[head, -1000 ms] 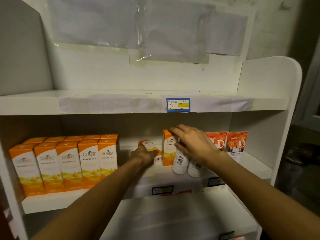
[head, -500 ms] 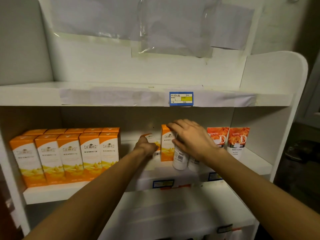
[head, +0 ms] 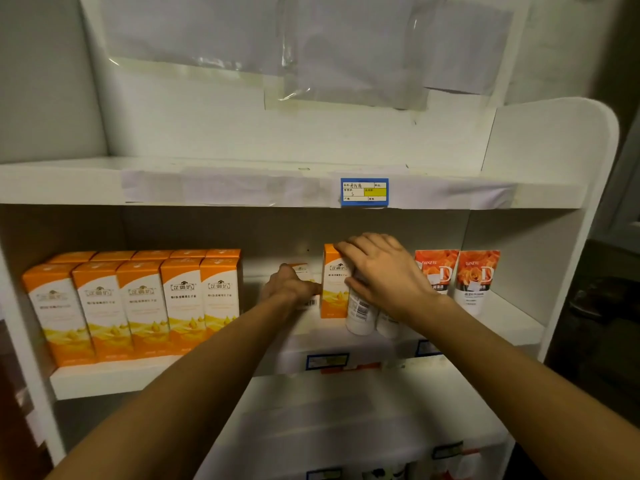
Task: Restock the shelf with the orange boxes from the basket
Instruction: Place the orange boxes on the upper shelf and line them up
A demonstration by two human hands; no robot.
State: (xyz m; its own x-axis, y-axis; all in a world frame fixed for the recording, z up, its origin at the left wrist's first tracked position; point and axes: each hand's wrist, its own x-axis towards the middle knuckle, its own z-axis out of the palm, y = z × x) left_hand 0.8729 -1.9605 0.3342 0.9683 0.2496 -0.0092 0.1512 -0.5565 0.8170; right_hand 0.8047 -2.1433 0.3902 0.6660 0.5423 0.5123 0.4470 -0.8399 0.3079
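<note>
Placing step: left hand [head: 289,289] grips lying orange box [head: 304,284]; right hand [head: 382,271], fingers spread, steadies upright orange box [head: 332,285] and white bottles [head: 360,311] under it. Next: stand lying box upright, just left of right hand.

Both arms reach into the middle shelf [head: 104,379] of a white rack. The left hand [head: 289,289] grips a tilted orange box [head: 304,271] near the back. The right hand [head: 384,271] lies over the top of an upright orange box [head: 332,292] and two white bottles [head: 360,313]. A row of orange boxes [head: 138,306] stands at the left, and two orange tubes [head: 457,275] at the right. A blue price tag [head: 364,192] sits on the shelf edge above.
</note>
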